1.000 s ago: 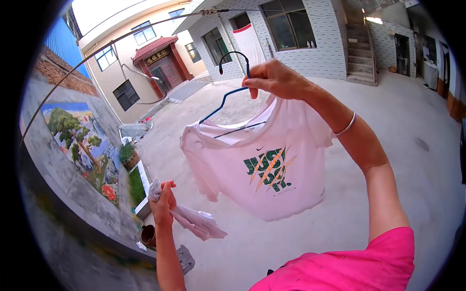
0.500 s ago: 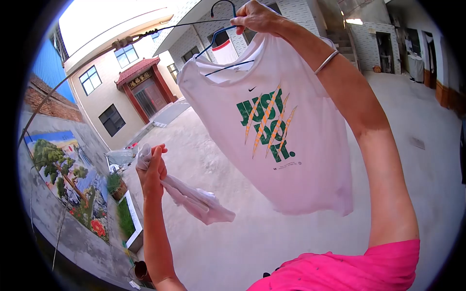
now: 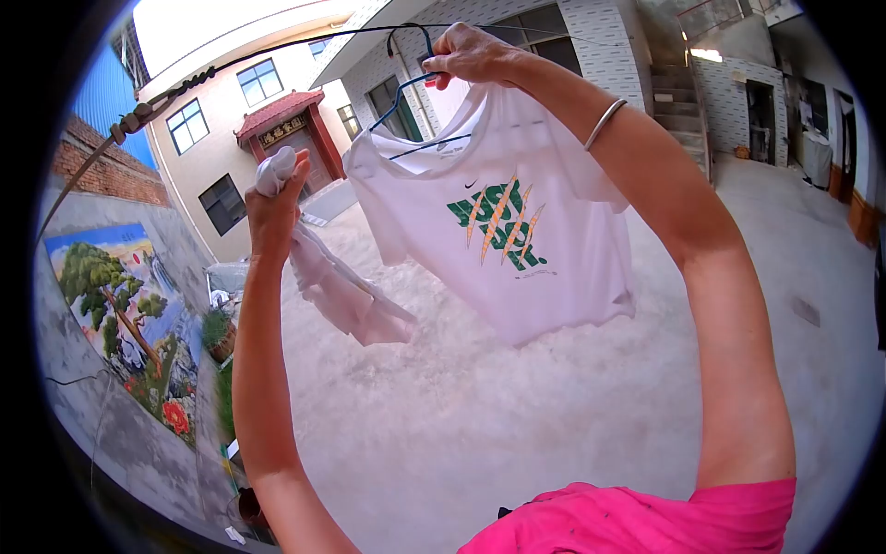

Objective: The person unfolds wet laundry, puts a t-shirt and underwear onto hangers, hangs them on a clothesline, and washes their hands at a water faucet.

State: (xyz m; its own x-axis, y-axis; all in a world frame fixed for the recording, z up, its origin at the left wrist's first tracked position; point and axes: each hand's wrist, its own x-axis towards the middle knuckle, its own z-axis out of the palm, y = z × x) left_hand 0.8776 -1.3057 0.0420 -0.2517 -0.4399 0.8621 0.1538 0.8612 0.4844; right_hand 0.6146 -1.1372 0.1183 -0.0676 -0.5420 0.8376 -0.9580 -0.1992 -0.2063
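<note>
My right hand (image 3: 472, 55), raised high, is closed on the neck of a blue hanger (image 3: 399, 96). On the hanger is a white T-shirt (image 3: 572, 277) with a green "JUST DO IT" print and orange slashes. The hanger's hook overlaps a dark clothesline (image 3: 305, 39); whether it bears on the line I cannot tell. Lower and to the left, my left hand (image 3: 269, 214) is wrapped round a bunched white cloth (image 3: 351, 300). Part of this cloth sticks out above the fist and the rest dangles below, beside the shirt.
A knotted cord (image 3: 129, 120) continues the line down to the left. A grey wall with a painted tree mural (image 3: 129, 323) stands at left. Pale concrete ground (image 3: 554, 415) spreads below. Behind are a red-roofed doorway (image 3: 284, 120) and a staircase (image 3: 678, 115).
The hanger's hook has come down to the line's height, and the shirt's hem swings away and up. My left hand has risen with the white cloth.
</note>
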